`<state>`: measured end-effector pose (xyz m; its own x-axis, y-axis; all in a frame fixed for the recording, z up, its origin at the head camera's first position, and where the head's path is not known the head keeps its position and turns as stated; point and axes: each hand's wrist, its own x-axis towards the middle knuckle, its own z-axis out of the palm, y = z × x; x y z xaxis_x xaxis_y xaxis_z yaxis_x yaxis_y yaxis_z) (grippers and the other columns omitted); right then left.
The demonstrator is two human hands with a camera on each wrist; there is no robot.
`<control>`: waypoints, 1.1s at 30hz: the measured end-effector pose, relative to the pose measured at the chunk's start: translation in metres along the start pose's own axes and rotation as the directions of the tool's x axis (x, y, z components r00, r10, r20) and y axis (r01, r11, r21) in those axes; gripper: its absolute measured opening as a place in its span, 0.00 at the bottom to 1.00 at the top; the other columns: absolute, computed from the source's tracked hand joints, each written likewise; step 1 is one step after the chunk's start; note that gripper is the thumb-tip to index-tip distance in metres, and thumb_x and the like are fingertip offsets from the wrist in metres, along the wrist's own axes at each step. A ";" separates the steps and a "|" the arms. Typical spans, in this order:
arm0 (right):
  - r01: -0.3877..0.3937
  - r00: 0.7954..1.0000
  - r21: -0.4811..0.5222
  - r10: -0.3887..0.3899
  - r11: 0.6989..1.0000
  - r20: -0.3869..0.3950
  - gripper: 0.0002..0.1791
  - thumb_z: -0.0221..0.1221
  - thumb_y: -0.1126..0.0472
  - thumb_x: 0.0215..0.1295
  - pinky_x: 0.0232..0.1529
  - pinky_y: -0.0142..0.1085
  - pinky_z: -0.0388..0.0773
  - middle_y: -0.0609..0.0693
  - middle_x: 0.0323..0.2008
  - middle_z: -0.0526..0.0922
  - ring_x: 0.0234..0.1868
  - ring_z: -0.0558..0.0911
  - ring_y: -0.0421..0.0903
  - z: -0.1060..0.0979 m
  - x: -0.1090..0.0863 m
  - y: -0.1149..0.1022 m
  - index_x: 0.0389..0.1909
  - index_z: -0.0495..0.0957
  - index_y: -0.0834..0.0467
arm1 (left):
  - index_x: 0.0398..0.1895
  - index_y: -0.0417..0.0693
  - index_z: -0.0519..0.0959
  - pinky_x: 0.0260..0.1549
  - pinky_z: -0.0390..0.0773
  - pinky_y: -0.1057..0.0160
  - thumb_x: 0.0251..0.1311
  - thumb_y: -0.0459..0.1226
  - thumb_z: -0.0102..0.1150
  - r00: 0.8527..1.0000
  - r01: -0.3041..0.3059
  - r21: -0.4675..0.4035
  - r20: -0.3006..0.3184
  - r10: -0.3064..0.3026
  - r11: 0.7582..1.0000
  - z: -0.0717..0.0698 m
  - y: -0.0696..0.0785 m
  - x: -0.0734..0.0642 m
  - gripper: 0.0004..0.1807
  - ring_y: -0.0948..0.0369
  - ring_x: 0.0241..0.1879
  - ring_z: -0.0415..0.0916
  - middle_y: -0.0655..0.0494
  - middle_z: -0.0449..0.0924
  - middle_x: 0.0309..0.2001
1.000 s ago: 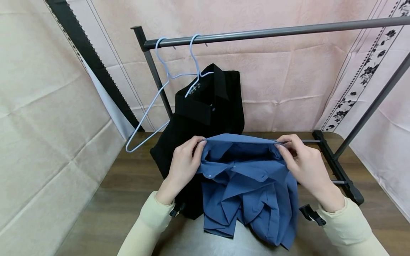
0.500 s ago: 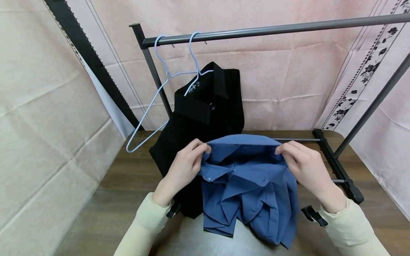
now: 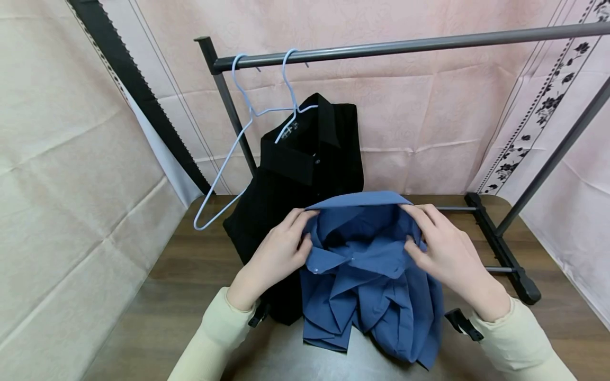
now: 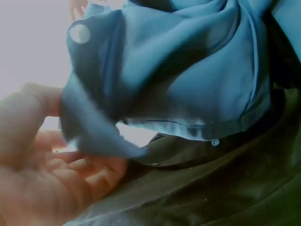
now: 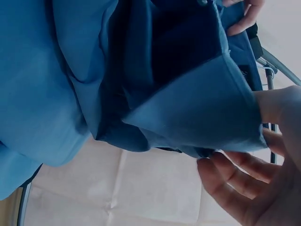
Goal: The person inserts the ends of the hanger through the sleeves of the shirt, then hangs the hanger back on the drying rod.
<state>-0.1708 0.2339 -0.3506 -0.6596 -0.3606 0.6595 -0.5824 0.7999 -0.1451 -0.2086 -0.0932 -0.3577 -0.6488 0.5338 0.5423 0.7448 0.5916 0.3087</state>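
Note:
Both hands hold a blue button-up shirt (image 3: 367, 296) by its raised collar (image 3: 359, 199), one at each side. My left hand (image 3: 274, 251) has its fingers behind the collar and its thumb in front. In the left wrist view a collar tip (image 4: 89, 122) lies between that thumb and the fingers. On the other side my right hand (image 3: 445, 251) grips likewise, with fingers curled behind the fabric (image 5: 202, 108) in the right wrist view. The shirt's lower part hangs in folds down to the table.
A black shirt (image 3: 290, 182) hangs on a light blue hanger (image 3: 287, 79) just behind the left hand. Beside it a bare blue hanger (image 3: 275, 111) hangs from the dark metal rack (image 3: 405, 47). The rack's foot (image 3: 500, 248) stands on the wooden table (image 3: 176, 296) at right.
The collar has risen slightly and its raised edge arches more. Both hands have shifted inward along it, with thumbs now lower and spread away from the fingers.

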 end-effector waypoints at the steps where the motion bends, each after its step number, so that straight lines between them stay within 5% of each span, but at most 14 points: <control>1: -0.001 1.000 0.004 0.001 1.000 0.013 0.34 0.63 0.71 0.53 0.20 0.34 0.65 0.54 0.52 0.77 0.30 0.71 0.42 -0.001 0.000 0.000 0.66 0.72 0.59 | 0.65 0.38 0.72 0.28 0.75 0.67 0.64 0.27 0.54 1.000 0.009 0.018 0.013 -0.009 1.000 -0.001 0.000 -0.001 0.24 0.62 0.35 0.73 0.46 0.73 0.59; 10: 0.024 1.000 0.023 -0.025 0.999 0.019 0.33 0.58 0.74 0.56 0.18 0.30 0.60 0.54 0.60 0.76 0.23 0.65 0.34 -0.015 -0.001 0.004 0.65 0.77 0.50 | 0.67 0.45 0.73 0.24 0.75 0.65 0.60 0.32 0.60 0.999 0.034 0.169 0.021 -0.039 0.985 -0.006 -0.004 -0.006 0.29 0.60 0.36 0.75 0.49 0.75 0.59; 15: 0.029 1.000 0.017 -0.029 0.999 0.001 0.32 0.58 0.73 0.57 0.17 0.28 0.58 0.48 0.53 0.80 0.20 0.62 0.32 -0.019 -0.002 0.008 0.63 0.80 0.49 | 0.65 0.50 0.76 0.19 0.70 0.66 0.56 0.33 0.62 0.998 0.064 0.210 -0.011 -0.063 0.976 -0.012 -0.002 -0.008 0.29 0.62 0.31 0.72 0.54 0.80 0.49; 23: 0.088 0.993 -0.023 -0.089 0.996 -0.083 0.26 0.48 0.67 0.63 0.20 0.29 0.62 0.48 0.48 0.83 0.23 0.67 0.36 -0.022 -0.005 0.015 0.58 0.83 0.49 | 0.64 0.58 0.78 0.11 0.61 0.67 0.56 0.35 0.61 0.995 0.102 0.207 -0.017 -0.101 0.973 -0.016 0.003 -0.009 0.29 0.66 0.18 0.62 0.61 0.73 0.33; 33: 0.132 0.973 -0.047 -0.138 0.990 -0.186 0.25 0.41 0.61 0.70 0.24 0.31 0.64 0.45 0.38 0.85 0.31 0.76 0.40 -0.027 -0.009 0.016 0.49 0.88 0.48 | 0.61 0.65 0.81 0.12 0.63 0.68 0.57 0.38 0.59 0.991 0.130 0.206 -0.018 -0.129 0.970 -0.025 0.012 -0.010 0.26 0.66 0.20 0.64 0.61 0.78 0.39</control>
<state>-0.1608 0.2630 -0.3389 -0.4728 -0.3725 0.7986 -0.6412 0.7671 -0.0218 -0.1894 -0.1066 -0.3404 -0.7368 0.4415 0.5121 0.6054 0.7681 0.2088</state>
